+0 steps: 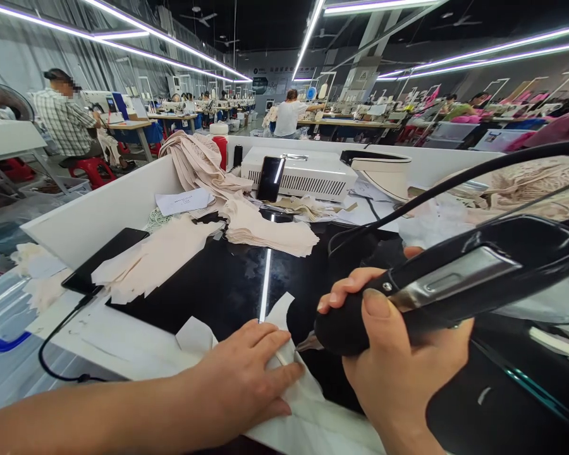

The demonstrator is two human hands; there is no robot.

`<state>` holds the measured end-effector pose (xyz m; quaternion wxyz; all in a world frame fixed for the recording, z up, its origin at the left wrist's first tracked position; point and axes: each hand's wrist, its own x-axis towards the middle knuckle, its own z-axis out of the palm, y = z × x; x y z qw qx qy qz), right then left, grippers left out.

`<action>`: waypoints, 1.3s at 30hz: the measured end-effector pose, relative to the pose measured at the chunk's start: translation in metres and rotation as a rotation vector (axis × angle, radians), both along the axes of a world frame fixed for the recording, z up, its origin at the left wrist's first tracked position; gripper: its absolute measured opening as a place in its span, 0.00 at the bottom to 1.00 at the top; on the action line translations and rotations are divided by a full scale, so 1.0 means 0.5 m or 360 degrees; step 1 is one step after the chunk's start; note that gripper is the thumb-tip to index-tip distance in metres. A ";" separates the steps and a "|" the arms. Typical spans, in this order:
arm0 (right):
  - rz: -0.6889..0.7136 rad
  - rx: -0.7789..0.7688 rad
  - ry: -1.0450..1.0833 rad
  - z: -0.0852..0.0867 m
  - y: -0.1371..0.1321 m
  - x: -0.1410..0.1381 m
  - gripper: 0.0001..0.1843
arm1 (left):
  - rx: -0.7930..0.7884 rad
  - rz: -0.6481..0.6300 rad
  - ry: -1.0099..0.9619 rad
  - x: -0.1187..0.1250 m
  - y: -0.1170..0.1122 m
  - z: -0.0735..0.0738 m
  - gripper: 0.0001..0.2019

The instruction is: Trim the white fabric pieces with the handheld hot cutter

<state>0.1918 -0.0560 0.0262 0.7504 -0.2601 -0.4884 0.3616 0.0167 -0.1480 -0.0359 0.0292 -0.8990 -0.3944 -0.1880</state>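
Observation:
My left hand [246,370] lies flat with fingers stretched out on a white fabric piece [313,417] at the near edge of a glossy black work surface [227,284]. My right hand [398,366] is wrapped round the black handle of a corded cutting tool [455,284]. Its small metal tip [308,343] rests at the fabric's edge, just right of my left fingertips. The tool's black cable arcs up to the right.
Stacks of beige fabric pieces [265,230] and a looser pile [146,262] lie on the black surface. A dark phone [104,259] lies at left, another phone [270,179] leans on a white machine [303,174]. Other people sit at sewing tables behind.

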 end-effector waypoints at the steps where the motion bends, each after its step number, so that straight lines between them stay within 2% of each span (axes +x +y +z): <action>1: 0.0003 -0.0002 0.0002 0.000 0.001 0.001 0.36 | 0.0012 0.0022 0.0016 0.005 -0.008 0.003 0.27; 3: 0.0006 -0.0001 0.0007 0.000 0.003 0.002 0.36 | 0.0045 0.0042 0.0025 0.009 -0.020 0.011 0.29; 6: 0.0006 0.0006 0.0010 -0.001 0.003 0.003 0.36 | 0.0088 0.0035 -0.0025 0.000 -0.016 0.024 0.21; 10: 0.0024 0.0018 0.0012 0.000 0.003 0.003 0.35 | -0.0050 -0.0092 -0.0109 -0.038 0.043 0.031 0.14; 14: 0.0016 0.0021 -0.0003 0.002 0.003 0.005 0.34 | -0.0181 -0.0321 0.0026 -0.079 0.114 0.023 0.17; 17: 0.0018 0.0018 -0.0013 0.002 0.001 0.006 0.34 | -0.0231 -0.0375 0.0057 -0.099 0.139 0.016 0.19; 23: 0.0020 0.0037 -0.0027 -0.001 0.002 0.008 0.33 | -0.0210 -0.0389 0.0022 -0.110 0.139 0.006 0.24; 26: 0.0006 0.0024 -0.0041 -0.002 0.001 0.007 0.33 | -0.0192 -0.0368 0.0077 -0.109 0.138 0.005 0.22; 35: -0.0038 0.0001 -0.0022 0.008 -0.001 0.005 0.32 | -0.0012 -0.0385 0.0312 -0.102 0.120 0.028 0.25; 39: -0.0035 0.0023 -0.0028 -0.002 0.000 0.007 0.30 | 0.0111 -0.0325 0.0376 -0.095 0.104 0.028 0.21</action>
